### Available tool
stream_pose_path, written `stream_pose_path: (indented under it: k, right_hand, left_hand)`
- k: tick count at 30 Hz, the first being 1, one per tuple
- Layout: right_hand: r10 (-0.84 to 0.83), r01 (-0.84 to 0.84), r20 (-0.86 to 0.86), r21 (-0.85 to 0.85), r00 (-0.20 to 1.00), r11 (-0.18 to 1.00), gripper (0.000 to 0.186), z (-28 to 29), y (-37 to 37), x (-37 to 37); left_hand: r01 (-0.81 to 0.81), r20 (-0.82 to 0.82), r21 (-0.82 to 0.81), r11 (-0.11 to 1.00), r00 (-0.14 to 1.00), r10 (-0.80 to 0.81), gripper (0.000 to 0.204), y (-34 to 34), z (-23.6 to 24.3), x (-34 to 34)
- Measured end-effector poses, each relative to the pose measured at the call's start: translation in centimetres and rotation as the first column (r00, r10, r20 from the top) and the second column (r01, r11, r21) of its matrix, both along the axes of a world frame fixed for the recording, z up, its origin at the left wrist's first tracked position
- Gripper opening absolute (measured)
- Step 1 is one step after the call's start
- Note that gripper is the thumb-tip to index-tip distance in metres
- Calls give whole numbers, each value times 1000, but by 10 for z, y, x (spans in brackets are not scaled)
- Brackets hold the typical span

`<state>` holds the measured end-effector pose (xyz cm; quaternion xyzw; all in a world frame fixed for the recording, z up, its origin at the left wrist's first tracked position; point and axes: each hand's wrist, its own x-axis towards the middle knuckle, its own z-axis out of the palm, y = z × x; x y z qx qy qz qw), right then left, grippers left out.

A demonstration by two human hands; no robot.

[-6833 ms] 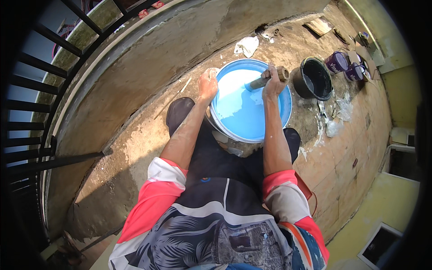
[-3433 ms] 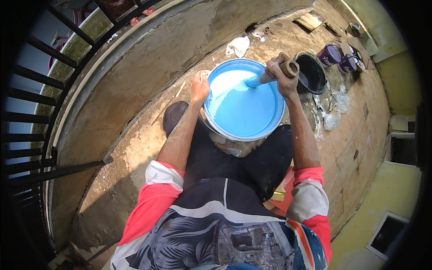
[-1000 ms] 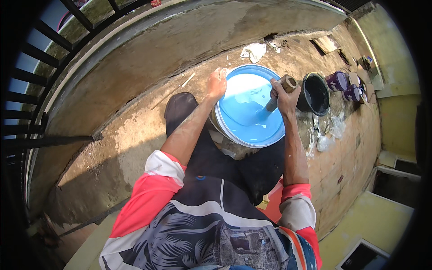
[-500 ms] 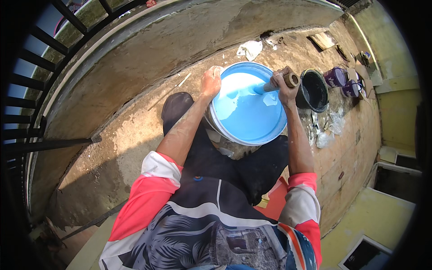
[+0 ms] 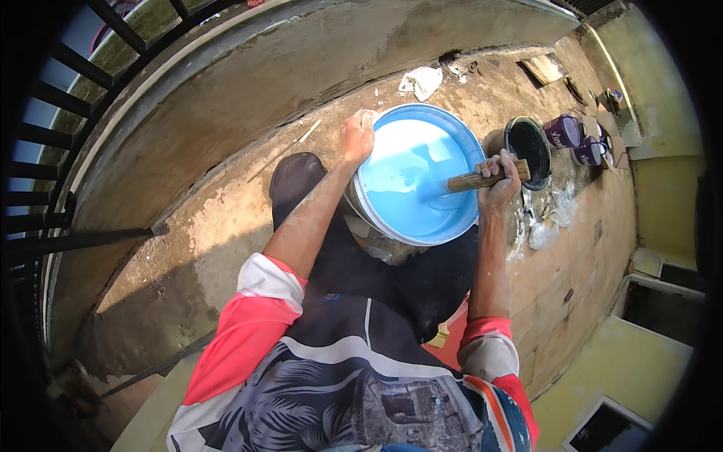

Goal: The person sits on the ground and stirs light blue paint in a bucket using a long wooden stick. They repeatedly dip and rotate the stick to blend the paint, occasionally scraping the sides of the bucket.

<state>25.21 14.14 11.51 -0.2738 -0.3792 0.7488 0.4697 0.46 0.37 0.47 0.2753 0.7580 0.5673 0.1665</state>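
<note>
A large white bucket (image 5: 367, 209) holds light blue liquid (image 5: 403, 192), with a bright sunlit patch on its surface, and stands between my dark-trousered legs. My left hand (image 5: 357, 139) is closed on the bucket's rim at its upper left. At the bucket's right side, my right hand (image 5: 498, 181) grips a thick wooden stick (image 5: 471, 181) whose lower end dips into the liquid, tilted toward the right. The submerged end is hidden. Just beyond that hand sits a black bucket (image 5: 529, 134) with a dark inside.
Purple pails (image 5: 561, 132) and cardboard pieces lie at the right. A white cloth (image 5: 419, 81), a thin stick (image 5: 285, 151) and crumpled plastic (image 5: 542, 235) are on the dirty floor. A concrete wall (image 5: 248, 83) with black railings (image 5: 83, 64) runs along the left; yellow walls (image 5: 644, 361) stand right.
My right hand has moved right and down from half a second ago, bringing the stick nearer horizontal across the bucket's right side. My left hand stays on the rim.
</note>
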Motion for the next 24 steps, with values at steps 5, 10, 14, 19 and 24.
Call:
stream_pose_path:
  k: [5,10,14,19,24]
  right_hand:
    - [-30,76,-168,272,985,959,18,32,0,-24]
    - [-17,41,-57,441,998,897,21,4,7,-50]
    - [-136,129,21,211,990,969,21,-38,5,-35]
    - [-81,77,110,42,991,996,22,-15,-13,-39]
    - [-99,132,-129,273,987,953,18,28,-32,-55]
  left_hand:
    - [-7,44,-14,1000,999,8,36,-1,-1,-1]
    - [-4,-9,6,1000,1000,4,35,-2,-1,-1]
    - [-9,24,-5,1000,1000,9,35,-1,-1,0]
    - [-17,-8,-14,1000,1000,17,35,0,-4,-5]
    - [-22,78,-19,1000,997,24,35,-3,5,-1]
